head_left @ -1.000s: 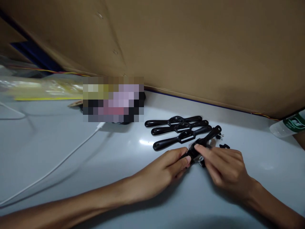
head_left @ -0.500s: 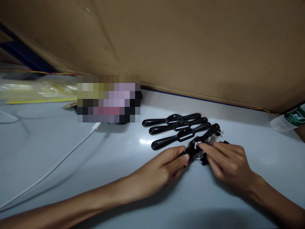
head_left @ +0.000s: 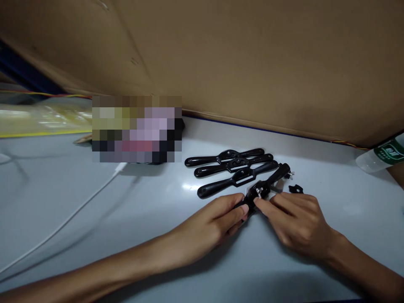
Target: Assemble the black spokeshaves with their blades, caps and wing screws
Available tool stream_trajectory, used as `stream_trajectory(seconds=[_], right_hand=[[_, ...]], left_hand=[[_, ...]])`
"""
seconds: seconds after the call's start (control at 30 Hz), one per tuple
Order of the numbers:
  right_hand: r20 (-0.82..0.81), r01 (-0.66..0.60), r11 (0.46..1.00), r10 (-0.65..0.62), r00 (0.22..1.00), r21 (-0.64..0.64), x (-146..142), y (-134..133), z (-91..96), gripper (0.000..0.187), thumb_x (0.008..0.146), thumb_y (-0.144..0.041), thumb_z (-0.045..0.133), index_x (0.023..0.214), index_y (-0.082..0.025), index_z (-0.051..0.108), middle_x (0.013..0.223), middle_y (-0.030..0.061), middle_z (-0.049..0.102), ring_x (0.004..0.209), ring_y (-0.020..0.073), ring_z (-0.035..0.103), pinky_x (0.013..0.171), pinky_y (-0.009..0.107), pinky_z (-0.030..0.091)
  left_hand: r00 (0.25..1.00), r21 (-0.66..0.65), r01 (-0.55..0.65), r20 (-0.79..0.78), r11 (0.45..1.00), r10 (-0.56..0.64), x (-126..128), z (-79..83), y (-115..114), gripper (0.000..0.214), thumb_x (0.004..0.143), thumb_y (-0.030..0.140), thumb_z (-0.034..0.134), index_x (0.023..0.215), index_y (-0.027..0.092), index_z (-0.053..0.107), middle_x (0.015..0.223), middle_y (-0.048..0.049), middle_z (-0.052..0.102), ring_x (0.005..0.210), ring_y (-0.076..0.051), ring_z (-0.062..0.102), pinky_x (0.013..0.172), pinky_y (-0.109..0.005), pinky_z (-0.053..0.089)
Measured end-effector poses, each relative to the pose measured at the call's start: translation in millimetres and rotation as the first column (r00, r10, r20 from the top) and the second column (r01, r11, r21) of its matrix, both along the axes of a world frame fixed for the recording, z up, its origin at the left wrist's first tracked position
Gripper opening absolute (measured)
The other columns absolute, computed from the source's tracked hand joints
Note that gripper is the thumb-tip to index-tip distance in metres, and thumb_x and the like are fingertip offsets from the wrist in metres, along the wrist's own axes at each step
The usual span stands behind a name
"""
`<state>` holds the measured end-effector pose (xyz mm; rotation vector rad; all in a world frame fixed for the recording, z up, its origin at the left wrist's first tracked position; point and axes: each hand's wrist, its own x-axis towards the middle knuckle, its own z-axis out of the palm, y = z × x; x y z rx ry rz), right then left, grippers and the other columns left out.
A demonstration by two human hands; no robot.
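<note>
On the pale table point(head_left: 126, 235) lie three black two-handled tools point(head_left: 233, 168) side by side. A fourth black tool point(head_left: 268, 183) lies tilted just in front of them. My left hand point(head_left: 217, 221) is closed on its near handle. My right hand point(head_left: 293, 216) pinches at a small metal part in the tool's middle with thumb and forefinger. A small black loose piece point(head_left: 296, 189) sits on the table just beyond my right hand.
A large cardboard sheet point(head_left: 252, 63) leans over the back of the table. A white cable point(head_left: 78, 206) runs across the left side. A plastic bottle with a green label point(head_left: 383, 153) lies at the right edge. A clear plastic bag point(head_left: 41, 120) is at the far left.
The view has drifted slightly. My right fingers have shifted along the middle of the tilted tool, and the small black piece is now uncovered beyond them. My left hand keeps its hold.
</note>
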<state>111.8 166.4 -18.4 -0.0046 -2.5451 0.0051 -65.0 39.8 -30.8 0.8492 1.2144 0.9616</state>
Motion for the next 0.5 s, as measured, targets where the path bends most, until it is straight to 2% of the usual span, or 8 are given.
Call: stream_trajectory(seconds=[0.07, 0.17, 0.23, 0.33, 0.4, 0.5], right_hand=[[-0.018, 0.021, 1.0, -0.021, 1.0, 0.005, -0.3, 0.2, 0.9, 0.026, 0.093, -0.002, 0.05, 0.092, -0.01, 0.075, 0.061, -0.0012, 0.056, 0.051, 0.0127, 0.046, 0.048, 0.03, 0.035], [-0.042, 0.089, 0.996, -0.089, 0.995, -0.005, -0.7, 0.5, 1.5, 0.025, 0.094, -0.001, 0.051, 0.104, -0.006, 0.074, 0.061, -0.0015, 0.057, 0.052, 0.0124, 0.048, 0.05, 0.029, 0.038], [-0.026, 0.06, 0.998, -0.06, 0.998, -0.002, -0.6, 0.3, 1.3, 0.029, 0.094, -0.001, 0.05, 0.112, -0.007, 0.072, 0.061, -0.0019, 0.056, 0.052, 0.0125, 0.047, 0.05, 0.028, 0.038], [-0.005, 0.002, 1.0, -0.002, 1.0, 0.022, -0.2, 1.0, 0.7, 0.027, 0.094, -0.002, 0.05, 0.1, -0.01, 0.075, 0.061, -0.0014, 0.056, 0.052, 0.0128, 0.046, 0.048, 0.029, 0.036], [-0.019, 0.051, 0.998, -0.05, 0.999, 0.032, -0.1, 2.8, 0.8, 0.026, 0.094, -0.002, 0.05, 0.095, -0.01, 0.074, 0.062, -0.0007, 0.058, 0.052, 0.013, 0.048, 0.049, 0.029, 0.038], [-0.037, 0.104, 0.994, -0.103, 0.994, 0.025, -0.2, 4.7, 1.5, 0.026, 0.095, -0.002, 0.049, 0.106, -0.006, 0.072, 0.062, -0.0007, 0.059, 0.054, 0.0128, 0.051, 0.051, 0.029, 0.04]], left_hand=[[1.0, 0.004, -0.006, -0.002, 1.0, 0.006, -0.3, -1.0, -0.1, 0.047, 0.088, 0.064, 0.057, 0.078, 0.021, 0.042, 0.065, 0.0074, 0.037, 0.057, -0.008, 0.03, 0.052, -0.024, 0.026], [1.0, -0.008, -0.014, -0.018, 1.0, 0.014, -0.8, -2.3, -0.1, 0.048, 0.087, 0.065, 0.057, 0.078, 0.021, 0.042, 0.066, 0.0067, 0.038, 0.058, -0.009, 0.03, 0.052, -0.024, 0.026], [1.0, -0.015, -0.012, -0.018, 1.0, 0.012, -0.8, -2.4, -0.1, 0.048, 0.087, 0.066, 0.057, 0.078, 0.021, 0.042, 0.066, 0.0065, 0.038, 0.058, -0.009, 0.031, 0.053, -0.024, 0.027], [1.0, 0.001, -0.014, -0.002, 1.0, 0.014, -0.3, -1.4, -0.5, 0.048, 0.086, 0.065, 0.057, 0.078, 0.02, 0.043, 0.068, 0.0057, 0.041, 0.06, -0.009, 0.034, 0.055, -0.025, 0.029], [1.0, 0.004, -0.016, -0.002, 1.0, 0.016, 0.0, -0.5, -0.7, 0.048, 0.086, 0.066, 0.057, 0.078, 0.021, 0.043, 0.067, 0.0058, 0.04, 0.06, -0.009, 0.034, 0.055, -0.025, 0.028], [1.0, 0.002, -0.017, -0.01, 1.0, 0.017, -0.1, 1.2, -0.7, 0.05, 0.086, 0.067, 0.057, 0.077, 0.021, 0.042, 0.066, 0.0064, 0.038, 0.06, -0.01, 0.032, 0.053, -0.024, 0.027]])
